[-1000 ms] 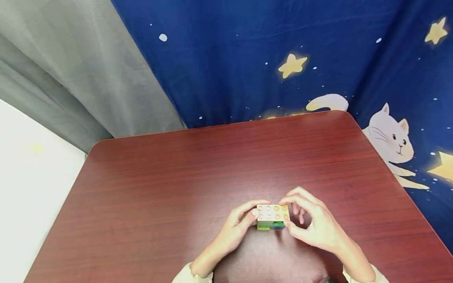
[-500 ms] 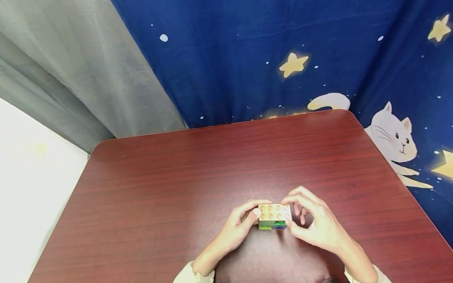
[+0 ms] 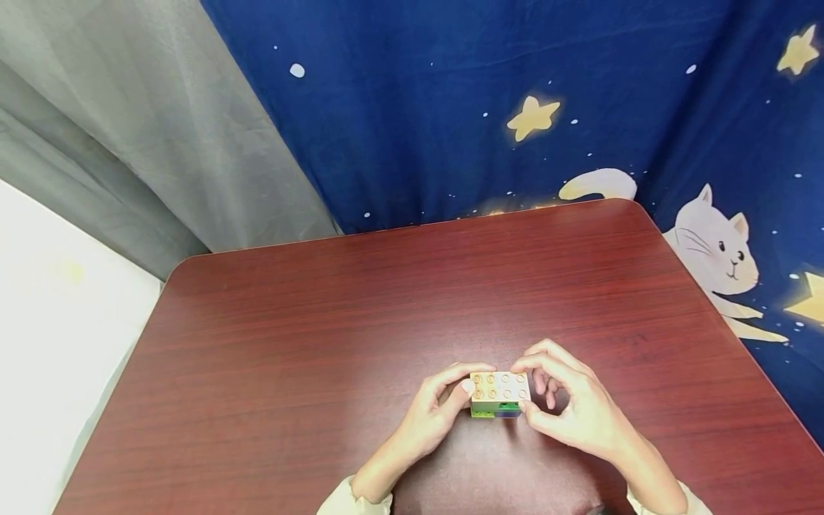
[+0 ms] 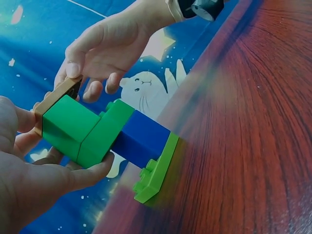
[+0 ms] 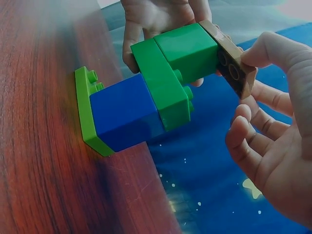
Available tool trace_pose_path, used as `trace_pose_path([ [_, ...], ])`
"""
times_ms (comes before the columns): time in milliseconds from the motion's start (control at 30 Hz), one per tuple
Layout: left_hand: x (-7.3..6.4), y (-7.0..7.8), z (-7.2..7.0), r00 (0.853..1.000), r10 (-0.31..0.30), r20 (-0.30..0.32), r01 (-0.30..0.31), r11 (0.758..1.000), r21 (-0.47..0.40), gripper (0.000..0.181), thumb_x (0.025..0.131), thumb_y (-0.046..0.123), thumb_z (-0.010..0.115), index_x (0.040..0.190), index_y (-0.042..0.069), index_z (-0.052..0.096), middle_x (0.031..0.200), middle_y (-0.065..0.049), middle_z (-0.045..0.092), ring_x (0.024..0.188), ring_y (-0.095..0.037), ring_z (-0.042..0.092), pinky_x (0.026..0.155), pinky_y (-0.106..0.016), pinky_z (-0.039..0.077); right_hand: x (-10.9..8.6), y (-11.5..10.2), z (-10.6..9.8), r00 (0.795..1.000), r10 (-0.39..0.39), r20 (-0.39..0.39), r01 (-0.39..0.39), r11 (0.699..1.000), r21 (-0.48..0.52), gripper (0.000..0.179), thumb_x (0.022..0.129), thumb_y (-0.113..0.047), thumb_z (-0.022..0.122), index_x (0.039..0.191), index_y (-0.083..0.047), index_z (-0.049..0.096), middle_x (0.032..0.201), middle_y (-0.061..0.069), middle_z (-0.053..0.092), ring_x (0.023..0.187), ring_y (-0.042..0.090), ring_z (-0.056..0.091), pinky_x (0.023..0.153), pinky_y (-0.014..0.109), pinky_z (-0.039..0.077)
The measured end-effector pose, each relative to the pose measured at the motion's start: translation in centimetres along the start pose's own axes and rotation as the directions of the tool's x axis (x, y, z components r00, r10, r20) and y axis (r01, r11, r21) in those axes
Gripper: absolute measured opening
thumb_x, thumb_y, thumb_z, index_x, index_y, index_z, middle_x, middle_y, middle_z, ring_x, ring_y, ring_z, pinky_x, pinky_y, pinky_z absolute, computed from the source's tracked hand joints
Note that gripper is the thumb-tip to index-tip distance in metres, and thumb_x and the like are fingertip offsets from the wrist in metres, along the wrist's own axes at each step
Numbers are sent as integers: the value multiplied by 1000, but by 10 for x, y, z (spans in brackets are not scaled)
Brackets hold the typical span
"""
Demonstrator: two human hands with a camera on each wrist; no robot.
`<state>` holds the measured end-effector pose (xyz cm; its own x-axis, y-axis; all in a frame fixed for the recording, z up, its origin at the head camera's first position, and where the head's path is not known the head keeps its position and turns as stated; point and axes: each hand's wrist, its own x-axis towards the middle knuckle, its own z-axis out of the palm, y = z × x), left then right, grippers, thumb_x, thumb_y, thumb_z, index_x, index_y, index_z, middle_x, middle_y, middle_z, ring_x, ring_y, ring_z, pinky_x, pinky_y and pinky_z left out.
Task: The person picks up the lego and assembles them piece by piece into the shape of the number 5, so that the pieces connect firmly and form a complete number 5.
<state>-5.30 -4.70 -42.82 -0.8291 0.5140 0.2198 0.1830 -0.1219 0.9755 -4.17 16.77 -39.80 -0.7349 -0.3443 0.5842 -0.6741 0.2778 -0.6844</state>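
Note:
A tower of toy building bricks stands on the table, its tan plate [image 3: 500,386] on top with studs upward. Below that come a green block [image 4: 70,124], a flatter green brick [image 5: 161,83], a blue brick [image 5: 127,109] and a lime-green plate [image 5: 84,112] at the bottom. The layers are offset, so the tan plate overhangs to the right. My left hand [image 3: 425,415] grips the tower's upper left end, at the tan plate and the green bricks. With thumb and index finger, my right hand [image 3: 579,411] pinches the plate's overhanging right end; its other fingers curl loosely below.
The dark red wooden table [image 3: 360,307] stretches away to the far and left sides. Behind it hang a blue curtain [image 3: 418,107] with stars and a cat, and a grey curtain [image 3: 161,129]. A white surface [image 3: 58,322] lies beyond the left edge.

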Motion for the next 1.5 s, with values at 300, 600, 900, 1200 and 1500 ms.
trace_pose_path([
  [300,0,-1,0,999,43,-10,-42,998,48,27,97,5,43,119,-2,58,112,-14,60,102,-15,54,85,-30,47,-7,13,1,1000,0,5,0,1000,5,50,56,9,71,102,-10,62,94,0,52,62,6,45,46,15,38],
  [600,1,-3,0,1000,16,-22,-14,997,80,27,97,8,45,119,2,60,113,-9,60,105,-17,54,87,-31,46,-10,17,0,999,25,21,-26,999,30,53,57,9,71,104,-13,63,95,-1,51,61,6,45,47,16,39],
  [900,1,10,0,997,-82,-9,82,996,18,29,96,0,41,120,-3,58,112,-15,58,101,-14,54,84,-29,47,-10,17,1,998,52,35,-54,996,68,54,57,11,70,105,-14,63,97,0,51,60,7,46,45,18,39],
  [1200,1,6,1,998,-54,-26,55,997,48,29,95,0,43,120,0,59,111,-11,59,103,-15,53,85,-29,46,-10,17,1,997,66,33,-69,994,88,54,58,13,70,105,-13,63,98,1,51,58,6,44,44,17,39],
  [1500,0,21,4,998,-30,-53,36,992,125,28,94,-1,44,117,-1,59,111,-12,61,105,-15,53,91,-30,42,-5,8,2,998,66,20,-67,995,74,54,55,16,68,101,-11,63,95,2,51,51,7,42,42,19,38],
])
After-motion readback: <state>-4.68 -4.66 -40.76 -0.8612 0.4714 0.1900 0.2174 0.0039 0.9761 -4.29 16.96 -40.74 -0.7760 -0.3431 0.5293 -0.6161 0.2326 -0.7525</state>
